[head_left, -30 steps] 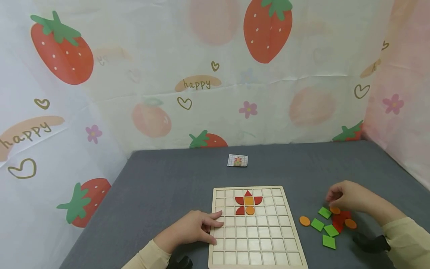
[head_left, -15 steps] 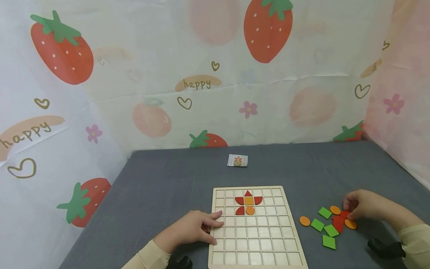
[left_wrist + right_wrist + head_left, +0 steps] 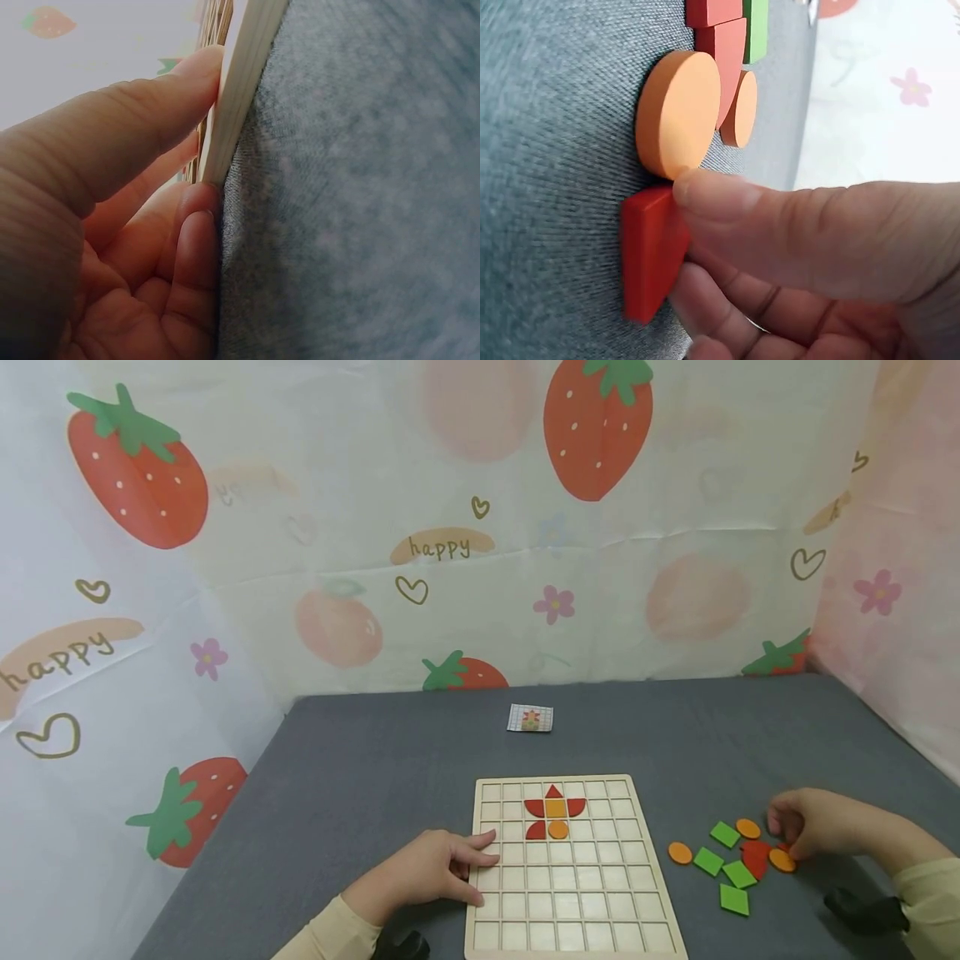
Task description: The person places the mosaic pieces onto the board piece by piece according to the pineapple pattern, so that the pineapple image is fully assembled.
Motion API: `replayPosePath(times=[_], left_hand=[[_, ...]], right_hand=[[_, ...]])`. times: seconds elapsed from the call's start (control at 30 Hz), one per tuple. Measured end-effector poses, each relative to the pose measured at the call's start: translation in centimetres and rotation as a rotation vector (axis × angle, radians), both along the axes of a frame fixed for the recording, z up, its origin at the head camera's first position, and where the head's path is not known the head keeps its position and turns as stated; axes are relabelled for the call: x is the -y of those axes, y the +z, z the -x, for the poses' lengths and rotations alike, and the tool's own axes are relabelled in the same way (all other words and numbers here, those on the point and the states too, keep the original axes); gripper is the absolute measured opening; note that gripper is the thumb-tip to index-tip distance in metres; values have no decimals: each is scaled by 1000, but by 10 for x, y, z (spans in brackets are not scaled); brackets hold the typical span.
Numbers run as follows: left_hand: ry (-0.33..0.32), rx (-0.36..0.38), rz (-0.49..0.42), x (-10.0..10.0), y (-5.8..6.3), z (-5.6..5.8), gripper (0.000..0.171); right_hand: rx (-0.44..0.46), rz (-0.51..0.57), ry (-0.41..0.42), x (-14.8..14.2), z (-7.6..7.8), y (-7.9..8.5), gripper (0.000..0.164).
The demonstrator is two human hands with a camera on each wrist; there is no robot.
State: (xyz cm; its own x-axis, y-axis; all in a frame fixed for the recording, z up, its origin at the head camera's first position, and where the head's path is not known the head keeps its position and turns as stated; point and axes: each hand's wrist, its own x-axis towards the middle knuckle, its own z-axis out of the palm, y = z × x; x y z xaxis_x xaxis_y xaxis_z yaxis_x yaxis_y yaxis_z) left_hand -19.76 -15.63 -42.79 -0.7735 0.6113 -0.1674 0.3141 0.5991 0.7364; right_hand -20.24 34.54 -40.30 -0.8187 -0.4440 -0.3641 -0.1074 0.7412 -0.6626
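Observation:
My left hand (image 3: 423, 868) rests on the left rim of a light wooden grid board (image 3: 577, 906). In the left wrist view the thumb (image 3: 169, 97) lies against the board's edge (image 3: 240, 97), with lower fingers bent beside it. On the board sit a red triangle (image 3: 553, 792), an orange square (image 3: 556, 808), an orange disc (image 3: 558, 830) and several red quarter-circles (image 3: 536, 830). My right hand (image 3: 825, 822) pinches a red quarter-circle piece (image 3: 649, 247) at the table, its thumb tip touching an orange disc (image 3: 686, 112). The fingers behind that piece are partly hidden.
Left of the right hand lie several green squares (image 3: 734, 899), loose red pieces (image 3: 756, 857) and more orange discs (image 3: 680, 853). A small pattern card (image 3: 530, 718) lies behind the board on the grey cloth (image 3: 390, 760). A printed curtain (image 3: 337, 527) closes off the back.
My right hand has moved right from the far side of the loose pieces, and a red piece has shifted rightward out of the pile with it. The left hand and board stay still.

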Motion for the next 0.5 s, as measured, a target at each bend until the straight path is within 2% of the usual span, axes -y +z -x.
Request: replayPosePath(times=[0.3,0.5], left_hand=[[-6,1,-3,0,0,0,52],[-1,12,-11,0,1,0,52]], right_hand=[[32,36,23,-11,-3,-4,20],[62,7,-5,-13,-5,-5,21]])
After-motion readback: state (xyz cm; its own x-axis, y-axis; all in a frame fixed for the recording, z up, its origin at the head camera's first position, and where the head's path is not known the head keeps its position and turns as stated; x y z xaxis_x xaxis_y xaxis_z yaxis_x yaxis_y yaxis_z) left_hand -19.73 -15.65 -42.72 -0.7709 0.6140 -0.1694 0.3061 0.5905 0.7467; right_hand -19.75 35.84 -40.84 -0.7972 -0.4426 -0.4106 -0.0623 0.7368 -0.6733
